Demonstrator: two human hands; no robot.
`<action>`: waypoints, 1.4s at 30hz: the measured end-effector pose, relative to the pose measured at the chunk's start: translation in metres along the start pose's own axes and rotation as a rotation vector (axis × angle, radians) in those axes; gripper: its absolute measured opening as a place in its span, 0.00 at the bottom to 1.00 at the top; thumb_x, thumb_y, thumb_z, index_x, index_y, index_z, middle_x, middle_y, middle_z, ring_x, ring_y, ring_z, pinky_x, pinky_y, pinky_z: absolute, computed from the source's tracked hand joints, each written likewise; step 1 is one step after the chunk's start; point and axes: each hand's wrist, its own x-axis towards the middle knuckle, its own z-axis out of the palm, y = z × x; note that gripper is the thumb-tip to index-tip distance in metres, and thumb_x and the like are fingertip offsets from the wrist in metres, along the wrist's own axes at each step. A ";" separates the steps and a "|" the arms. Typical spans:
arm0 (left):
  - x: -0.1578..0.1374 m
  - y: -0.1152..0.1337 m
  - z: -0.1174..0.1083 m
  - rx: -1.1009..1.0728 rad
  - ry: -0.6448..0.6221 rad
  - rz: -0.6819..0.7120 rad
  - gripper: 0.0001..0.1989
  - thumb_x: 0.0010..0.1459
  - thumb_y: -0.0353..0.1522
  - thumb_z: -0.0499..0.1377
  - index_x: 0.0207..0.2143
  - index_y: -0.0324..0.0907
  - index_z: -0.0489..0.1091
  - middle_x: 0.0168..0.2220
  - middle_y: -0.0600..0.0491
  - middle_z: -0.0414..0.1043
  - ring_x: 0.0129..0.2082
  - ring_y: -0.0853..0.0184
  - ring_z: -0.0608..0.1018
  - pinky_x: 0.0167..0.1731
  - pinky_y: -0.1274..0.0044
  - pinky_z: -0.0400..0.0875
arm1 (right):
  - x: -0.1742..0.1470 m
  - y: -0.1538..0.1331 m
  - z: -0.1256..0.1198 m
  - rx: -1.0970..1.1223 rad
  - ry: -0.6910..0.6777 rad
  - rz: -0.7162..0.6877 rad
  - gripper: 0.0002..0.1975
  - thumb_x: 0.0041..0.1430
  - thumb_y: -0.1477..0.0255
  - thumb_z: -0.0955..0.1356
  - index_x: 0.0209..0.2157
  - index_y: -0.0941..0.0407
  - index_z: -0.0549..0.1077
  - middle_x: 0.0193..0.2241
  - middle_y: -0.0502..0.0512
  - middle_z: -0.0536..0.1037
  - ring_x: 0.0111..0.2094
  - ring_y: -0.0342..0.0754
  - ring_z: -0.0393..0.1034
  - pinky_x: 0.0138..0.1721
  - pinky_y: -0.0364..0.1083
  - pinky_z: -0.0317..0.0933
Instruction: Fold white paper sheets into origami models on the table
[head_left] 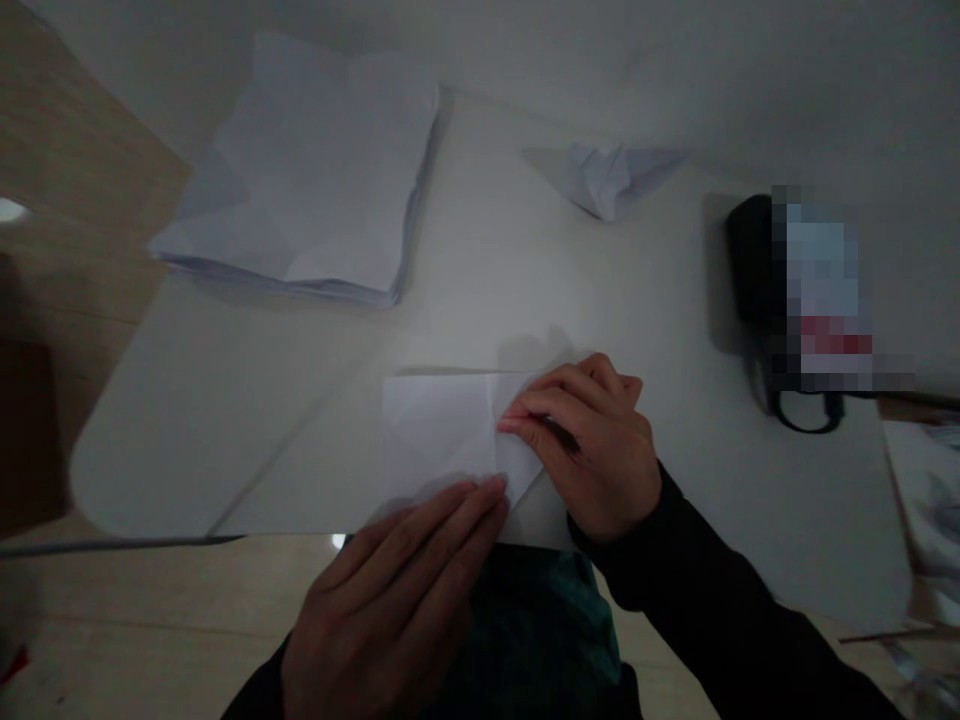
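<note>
Our right grip pinches folded paper beside our flat-laid left grip; we judge it light, thin, easily creased, best taken by its edges.

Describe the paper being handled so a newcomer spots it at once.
Go to the near edge of the white table. There lies a creased paper with a slanted lower-right corner. Unlike the larger paper stack and the folded paper piece farther off, it has the left hand and right hand on it.
</note>
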 end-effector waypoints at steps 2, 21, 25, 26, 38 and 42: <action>0.001 0.001 -0.002 0.001 0.000 0.008 0.24 0.55 0.23 0.54 0.55 0.39 0.61 0.57 0.53 0.62 0.55 0.65 0.66 0.51 0.72 0.62 | 0.000 0.000 0.001 -0.006 -0.003 -0.002 0.06 0.52 0.70 0.70 0.24 0.55 0.74 0.26 0.48 0.76 0.33 0.47 0.62 0.39 0.50 0.49; 0.021 -0.010 -0.005 0.141 -0.009 0.135 0.14 0.57 0.25 0.52 0.46 0.40 0.67 0.60 0.45 0.57 0.61 0.52 0.57 0.51 0.61 0.66 | 0.000 0.006 0.002 -0.020 0.109 -0.036 0.06 0.51 0.65 0.70 0.27 0.52 0.76 0.32 0.51 0.73 0.37 0.49 0.60 0.38 0.50 0.51; 0.016 -0.011 -0.003 0.196 -0.002 0.154 0.18 0.57 0.22 0.49 0.50 0.40 0.65 0.60 0.45 0.56 0.62 0.53 0.55 0.52 0.60 0.65 | -0.025 0.002 -0.008 -0.061 0.146 -0.181 0.07 0.55 0.66 0.67 0.28 0.51 0.77 0.38 0.54 0.70 0.38 0.50 0.57 0.37 0.50 0.51; 0.016 -0.011 -0.003 0.210 -0.009 0.153 0.20 0.57 0.22 0.49 0.51 0.41 0.63 0.60 0.45 0.56 0.62 0.53 0.55 0.53 0.60 0.65 | -0.034 0.001 -0.011 -0.070 0.112 -0.225 0.07 0.56 0.67 0.67 0.31 0.51 0.78 0.40 0.55 0.69 0.38 0.50 0.57 0.37 0.50 0.51; 0.015 -0.018 -0.009 0.203 -0.015 0.227 0.18 0.58 0.24 0.51 0.50 0.41 0.64 0.61 0.44 0.54 0.62 0.54 0.54 0.54 0.60 0.62 | -0.046 0.034 -0.022 -0.370 0.161 -0.112 0.12 0.58 0.64 0.64 0.43 0.41 0.74 0.32 0.53 0.63 0.35 0.50 0.54 0.36 0.51 0.46; 0.021 -0.032 -0.019 0.146 -0.093 0.264 0.20 0.57 0.26 0.52 0.53 0.41 0.63 0.60 0.47 0.57 0.61 0.59 0.56 0.56 0.64 0.60 | -0.048 0.019 -0.018 -0.441 0.233 -0.131 0.12 0.58 0.67 0.64 0.41 0.48 0.75 0.36 0.57 0.68 0.38 0.52 0.57 0.37 0.52 0.48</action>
